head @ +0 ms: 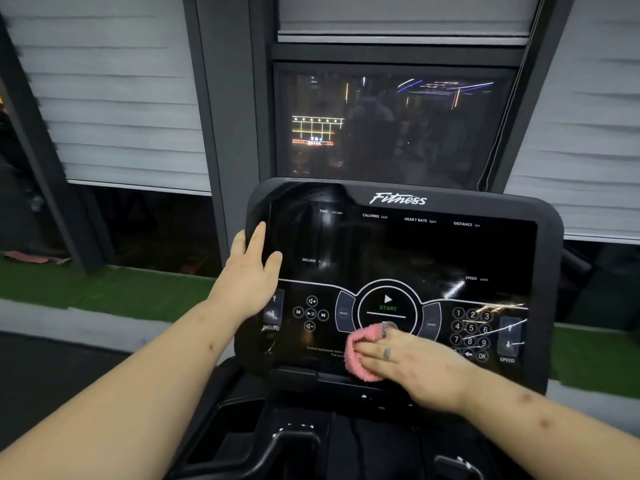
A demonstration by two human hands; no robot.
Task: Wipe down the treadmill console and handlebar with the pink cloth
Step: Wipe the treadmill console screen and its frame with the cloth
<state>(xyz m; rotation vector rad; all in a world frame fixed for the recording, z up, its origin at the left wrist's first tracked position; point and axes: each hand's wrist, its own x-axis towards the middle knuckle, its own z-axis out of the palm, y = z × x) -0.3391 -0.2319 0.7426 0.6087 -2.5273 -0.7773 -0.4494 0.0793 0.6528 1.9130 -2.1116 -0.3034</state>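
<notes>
The black treadmill console (415, 251) fills the middle of the view, with a dark glossy panel, a START button and a number pad. My right hand (408, 362) lies flat with straight fingers on the pink cloth (358, 358), pressing it against the panel's lower middle, just below the START button. My left hand (251, 268) holds the console's left edge: the thumb rests on the panel's face, and the fingers reach up along the rim. Part of the black handlebar (277, 448) shows below the console at the bottom of the view.
A black tray with recessed pockets (235, 424) sits under the console. Behind the console are a dark window (391, 126) and grey blinds (114, 98). Green turf (104, 292) runs along the floor on both sides.
</notes>
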